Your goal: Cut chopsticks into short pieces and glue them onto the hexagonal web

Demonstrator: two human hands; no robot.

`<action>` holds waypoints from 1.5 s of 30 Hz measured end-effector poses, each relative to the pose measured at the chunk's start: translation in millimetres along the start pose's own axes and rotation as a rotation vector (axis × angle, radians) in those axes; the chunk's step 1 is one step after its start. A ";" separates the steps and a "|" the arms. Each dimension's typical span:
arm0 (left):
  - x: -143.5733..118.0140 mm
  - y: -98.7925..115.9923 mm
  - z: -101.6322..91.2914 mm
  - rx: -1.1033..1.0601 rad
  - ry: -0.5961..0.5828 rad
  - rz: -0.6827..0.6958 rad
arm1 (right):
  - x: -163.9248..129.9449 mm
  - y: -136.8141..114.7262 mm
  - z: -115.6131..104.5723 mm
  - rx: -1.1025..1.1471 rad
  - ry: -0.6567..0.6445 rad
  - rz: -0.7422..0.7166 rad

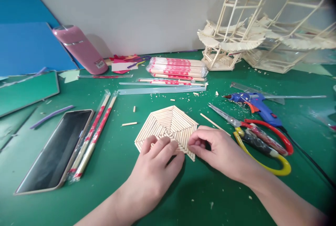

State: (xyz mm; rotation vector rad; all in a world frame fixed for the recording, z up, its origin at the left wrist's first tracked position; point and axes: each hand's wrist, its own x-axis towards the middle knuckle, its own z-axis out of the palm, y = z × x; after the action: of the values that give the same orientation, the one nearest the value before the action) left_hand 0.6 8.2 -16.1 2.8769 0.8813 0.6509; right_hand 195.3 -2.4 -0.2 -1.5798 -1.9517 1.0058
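A flat, many-sided panel of short wooden sticks (157, 122) lies on the green table, its rows arranged in wedges around a centre. My left hand (157, 163) rests over its near edge, fingers bent and slightly apart, the tips on the sticks. At the panel's right side my right hand (214, 145) has thumb and index finger pinched together; whatever lies between them is hidden. A loose stick (214, 122) lies just beyond the right hand. Two short stick pieces (129, 124) (134, 108) lie left of the panel. My hands cover the panel's near part.
Pliers (225, 114) with red and yellow handles and a blue glue gun (257, 105) lie at right. Stick towers (231, 37) stand behind. Wrapped chopsticks (175, 66) lie at the back. A phone (56, 149) is at left, a pink bottle (81, 49) beyond it.
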 end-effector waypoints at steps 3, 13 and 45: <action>3.7 1.2 2.4 0.070 0.002 0.071 | 0.2 -0.2 -0.5 0.000 0.015 -0.015; 6.7 2.6 9.6 -0.051 0.037 0.022 | 0.8 2.4 0.0 0.001 0.018 -0.026; 4.5 5.5 9.7 -0.123 0.148 -0.086 | 3.0 1.9 0.5 -0.015 -0.058 0.033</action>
State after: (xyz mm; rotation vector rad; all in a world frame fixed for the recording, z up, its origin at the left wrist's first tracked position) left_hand 10.8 6.7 -22.3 2.6941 0.9413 0.8856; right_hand 195.5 0.5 -2.3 -1.6127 -1.9826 1.0636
